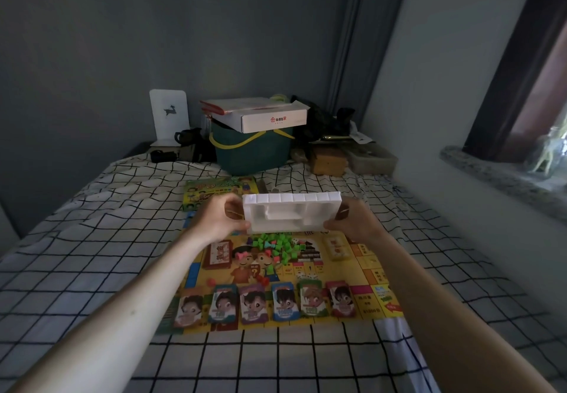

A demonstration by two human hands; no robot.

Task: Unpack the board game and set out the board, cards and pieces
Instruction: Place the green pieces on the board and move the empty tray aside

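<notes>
Above the glossy board (362,257), both hands (214,223) (352,223) pinch a moulded white foam tray (291,213).

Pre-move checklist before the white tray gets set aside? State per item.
1. Both hands hold the white foam insert tray, left hand, right hand: ok.
2. Tray compartments empty: ok, as far as visible.
3. Green and red plastic pieces heaped on the yellow game board: ok.
4. Six money card stacks lined along the board's near edge: ok.
5. Green game box free to take the tray: cannot tell.
</notes>
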